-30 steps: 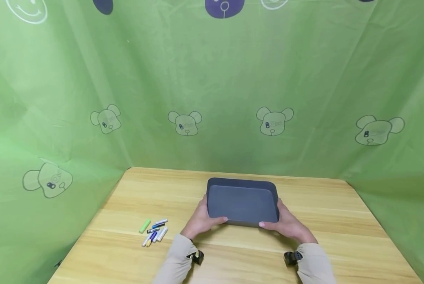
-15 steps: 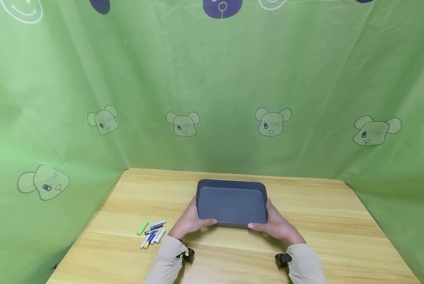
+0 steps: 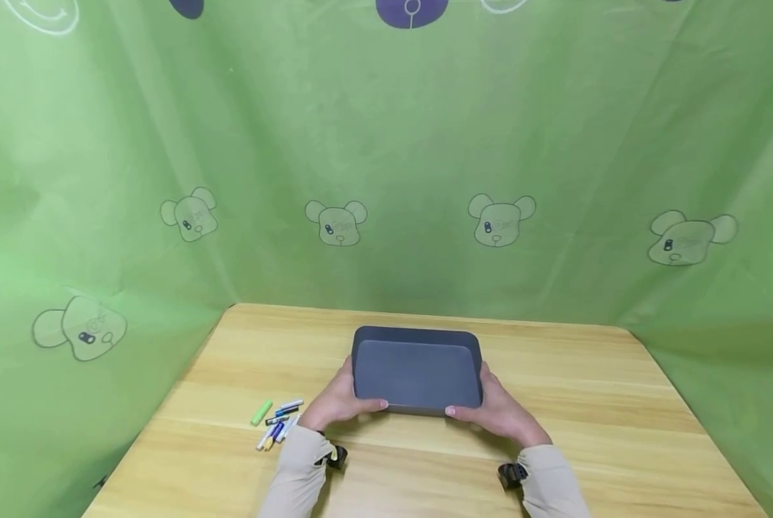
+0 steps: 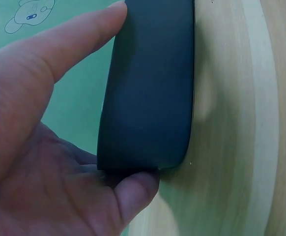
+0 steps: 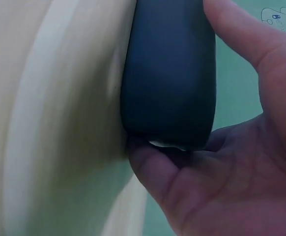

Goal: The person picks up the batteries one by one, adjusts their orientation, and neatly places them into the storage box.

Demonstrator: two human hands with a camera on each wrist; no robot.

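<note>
A dark grey rectangular tray (image 3: 418,374) sits around the middle of the wooden bench (image 3: 619,403), its open side up and its long sides running left to right. The left hand (image 3: 334,399) grips its left end and the right hand (image 3: 505,414) its right end. On each side the tray is pinched between thumb and fingers: the thumbs point inward along the near rim, their tips well apart, while the other fingers curl around the ends. Both wrist views show the thumb against the upper edge and fingertips tucked close to the lower one. The tray's shadow falls on the wood just beside it; whether its base touches the bench cannot be told.

To the left of the tray, near the left wrist, lies a loose cluster of small battery-like cylinders (image 3: 277,434), white, blue and dark, one with a yellow end. A thicker green cylinder (image 3: 261,412) lies at the cluster's left side. Both arms wear light beige sleeves (image 3: 293,471), with a black wrist device (image 3: 511,475) at each cuff. A green curtain (image 3: 418,144) printed with bear heads surrounds the bench's far and side edges.
</note>
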